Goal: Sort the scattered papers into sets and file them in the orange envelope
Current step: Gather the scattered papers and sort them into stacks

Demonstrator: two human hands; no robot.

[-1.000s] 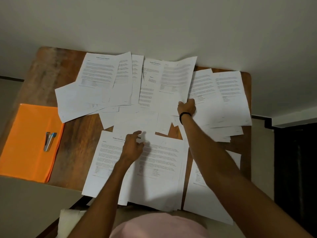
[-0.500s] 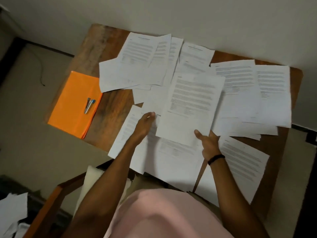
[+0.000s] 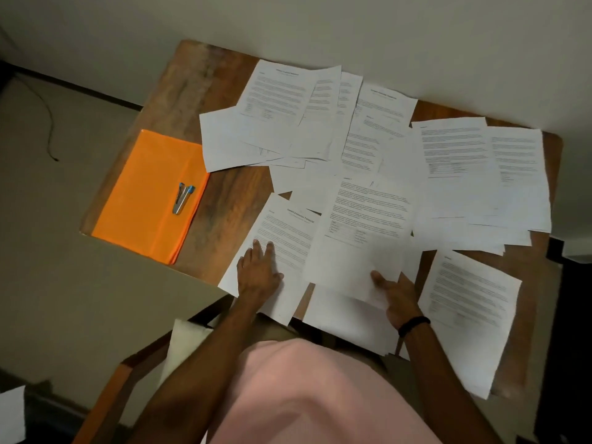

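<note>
Head view puts the work in the sorting step, with nothing filed yet. The right hand (image 3: 395,296) pinches one sheet (image 3: 362,232) by its near corner, thumb on top, and holds it over the pile at the near edge of the table (image 3: 230,200). The left hand (image 3: 259,270) lies flat with straight fingers on a titled sheet (image 3: 288,232) just left of it, so the two hands are apart. The envelope (image 3: 144,193) lies flat at the table's left edge, well apart from both hands, with a stapler (image 3: 182,198) resting on it. The next move probably calls for reading the held sheet's heading and laying it on the stack it matches; the print is too blurred here to tell which. The stapler would have to come off before the envelope can take any set. By count there are one envelope, one stapler and two hands. The papers (image 3: 320,123) number well over a dozen, spread from the far edge to the right edge, but they overlap too much for an exact count.
</note>
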